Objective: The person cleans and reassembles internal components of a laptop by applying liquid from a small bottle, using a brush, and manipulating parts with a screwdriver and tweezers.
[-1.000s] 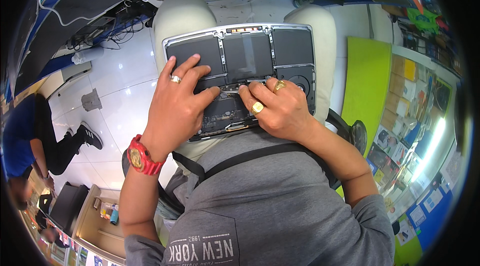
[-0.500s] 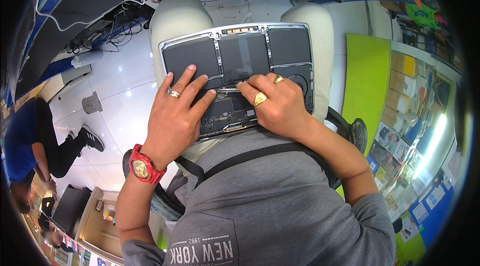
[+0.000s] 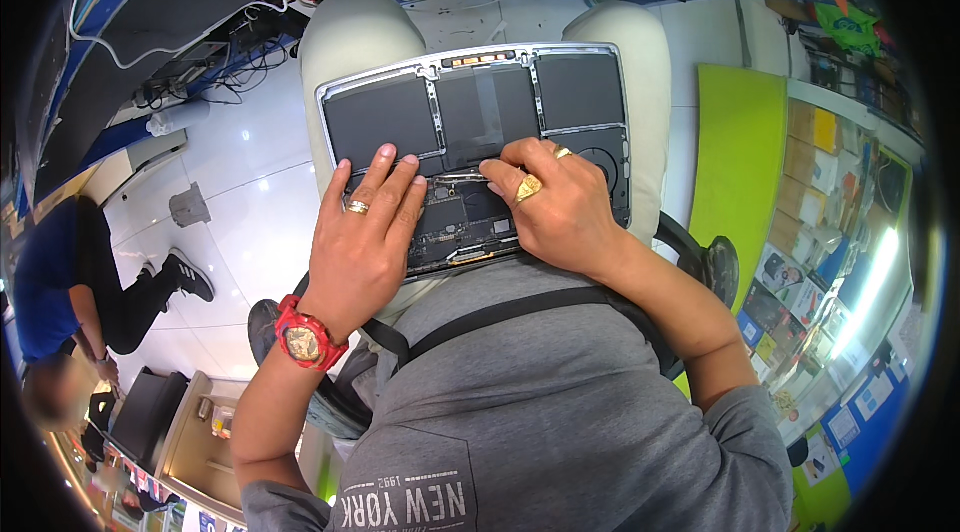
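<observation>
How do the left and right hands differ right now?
Pose: the left hand lies with fingers extended over the opened laptop; the right hand is curled.
Load: the right hand pinches a thin metal tool; the left hand grips nothing visible.
Wrist: the left hand's has a red watch; the right hand's is bare.
Shared: both wear rings.

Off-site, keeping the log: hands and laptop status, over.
Left hand spread on opened laptop. Right hand pinching slim metal tool at circuit board. Laptop across lap; both hands hide parts.
</observation>
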